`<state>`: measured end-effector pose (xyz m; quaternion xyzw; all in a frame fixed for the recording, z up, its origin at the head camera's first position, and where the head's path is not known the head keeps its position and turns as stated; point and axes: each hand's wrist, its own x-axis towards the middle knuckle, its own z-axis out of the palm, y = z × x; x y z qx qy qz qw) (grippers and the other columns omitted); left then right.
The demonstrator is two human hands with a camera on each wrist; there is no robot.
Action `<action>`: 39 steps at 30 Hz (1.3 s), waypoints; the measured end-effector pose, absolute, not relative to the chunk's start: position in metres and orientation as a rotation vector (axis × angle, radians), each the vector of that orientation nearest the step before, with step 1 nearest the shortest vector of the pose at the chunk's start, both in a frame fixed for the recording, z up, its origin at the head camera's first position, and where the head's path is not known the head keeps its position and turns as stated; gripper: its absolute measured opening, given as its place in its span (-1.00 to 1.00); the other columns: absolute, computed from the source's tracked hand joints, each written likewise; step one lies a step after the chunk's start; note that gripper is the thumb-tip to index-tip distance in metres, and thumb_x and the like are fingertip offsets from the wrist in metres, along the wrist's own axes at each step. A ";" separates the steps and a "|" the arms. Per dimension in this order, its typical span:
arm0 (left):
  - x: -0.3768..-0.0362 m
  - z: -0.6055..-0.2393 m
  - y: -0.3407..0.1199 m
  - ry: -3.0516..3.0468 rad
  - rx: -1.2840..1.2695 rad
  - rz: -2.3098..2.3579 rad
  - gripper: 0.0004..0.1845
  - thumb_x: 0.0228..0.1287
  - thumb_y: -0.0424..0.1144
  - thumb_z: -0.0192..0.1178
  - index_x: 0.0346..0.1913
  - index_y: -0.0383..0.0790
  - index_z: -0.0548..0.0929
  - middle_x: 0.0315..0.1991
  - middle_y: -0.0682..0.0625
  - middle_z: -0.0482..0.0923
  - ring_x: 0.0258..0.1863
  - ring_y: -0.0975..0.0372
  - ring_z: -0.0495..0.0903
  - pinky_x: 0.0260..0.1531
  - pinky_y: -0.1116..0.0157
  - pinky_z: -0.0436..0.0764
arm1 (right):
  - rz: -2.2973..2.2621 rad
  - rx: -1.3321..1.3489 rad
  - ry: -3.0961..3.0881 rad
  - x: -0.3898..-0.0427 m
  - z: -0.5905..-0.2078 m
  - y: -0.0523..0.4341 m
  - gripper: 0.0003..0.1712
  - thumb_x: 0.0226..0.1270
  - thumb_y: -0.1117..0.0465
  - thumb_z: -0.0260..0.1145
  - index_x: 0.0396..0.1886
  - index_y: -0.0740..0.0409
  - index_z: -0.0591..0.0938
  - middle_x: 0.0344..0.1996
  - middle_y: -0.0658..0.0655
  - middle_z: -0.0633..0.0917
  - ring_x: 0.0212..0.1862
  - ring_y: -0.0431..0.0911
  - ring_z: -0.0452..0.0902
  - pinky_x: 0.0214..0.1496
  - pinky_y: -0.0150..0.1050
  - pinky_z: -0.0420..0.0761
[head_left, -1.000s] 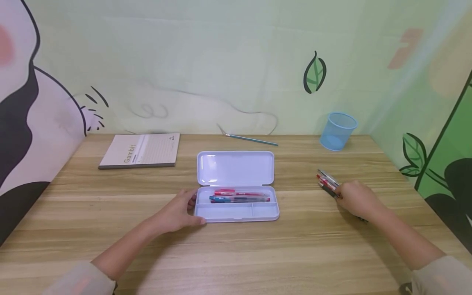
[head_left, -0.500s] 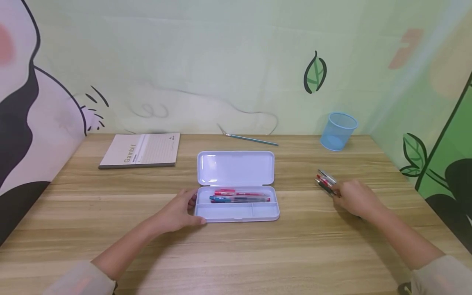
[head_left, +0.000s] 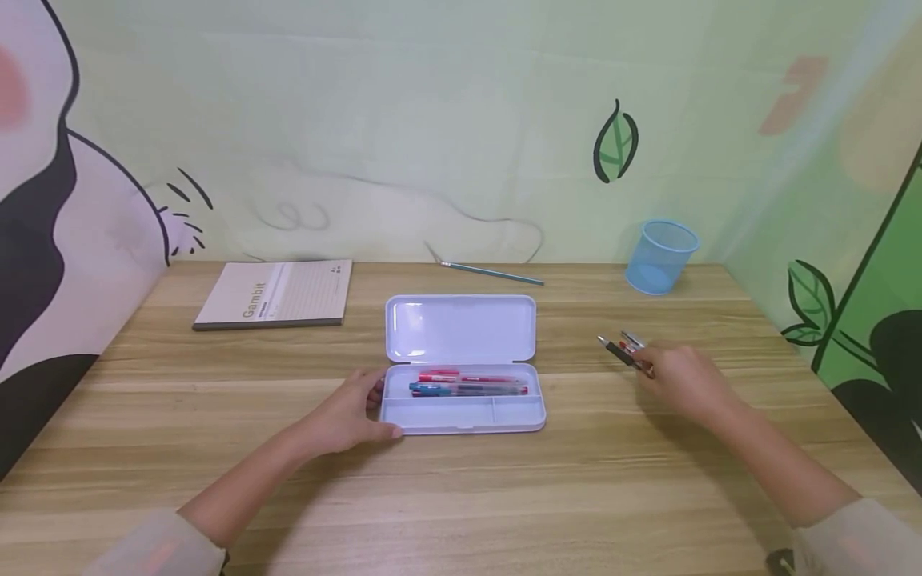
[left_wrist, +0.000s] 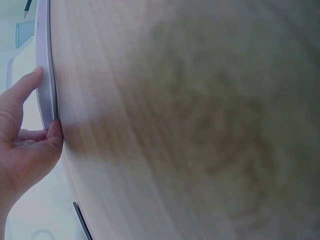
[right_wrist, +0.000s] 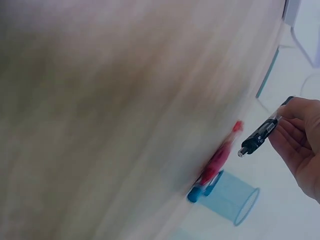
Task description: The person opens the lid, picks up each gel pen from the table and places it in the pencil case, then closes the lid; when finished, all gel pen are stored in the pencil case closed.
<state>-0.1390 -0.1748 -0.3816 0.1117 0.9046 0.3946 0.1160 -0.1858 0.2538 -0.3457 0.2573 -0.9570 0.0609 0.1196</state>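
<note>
An open pale lilac pencil case [head_left: 439,414] lies mid-table, lid back. Red and blue-capped pens [head_left: 468,389] lie in its long rear compartment; its two front compartments show bare. My left hand [head_left: 346,416] holds the case's left end, thumb at the front corner and fingers at the side. Over the table to the right, my right hand [head_left: 680,380] pinches a black click pen [head_left: 618,352], tip pointing left. In the right wrist view, the black pen [right_wrist: 260,136] is raised above the table. Other pens [head_left: 631,341], partly hidden behind that hand, lie on the table.
A blue mesh pen cup [head_left: 661,260] stands at the back right. At the rear edge lies a thin blue paintbrush [head_left: 493,274]. A notebook [head_left: 277,294] rests at the back left. A printed wall covering [head_left: 403,144] closes off the table's rear.
My right hand has lifted the black pen from beside the other pens and moved slightly left with it. My left hand and the pencil case have stayed put.
</note>
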 end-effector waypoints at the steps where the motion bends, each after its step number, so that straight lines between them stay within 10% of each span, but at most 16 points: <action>1: -0.139 -0.382 -0.175 2.651 0.327 1.155 -0.10 -0.08 -0.20 0.45 0.29 -0.48 0.22 0.05 -0.21 0.31 -0.03 0.04 0.38 0.03 0.11 0.45 | 0.173 0.774 -2.773 -0.185 -0.345 0.251 -0.82 -0.04 0.39 0.35 -0.36 0.31 0.68 -0.65 -0.03 0.49 -0.62 -0.19 0.34 -0.65 -0.24 0.39; 39: -0.139 -0.381 -0.175 2.645 0.314 1.149 -0.08 -0.08 -0.18 0.45 0.31 -0.47 0.20 0.04 -0.19 0.30 -0.03 0.05 0.38 0.03 0.12 0.45 | 0.214 1.113 -2.617 -0.197 -0.333 0.142 -0.89 0.00 0.35 0.40 -0.41 0.21 0.68 -0.50 0.03 0.60 -0.54 -0.18 0.43 -0.58 -0.40 0.42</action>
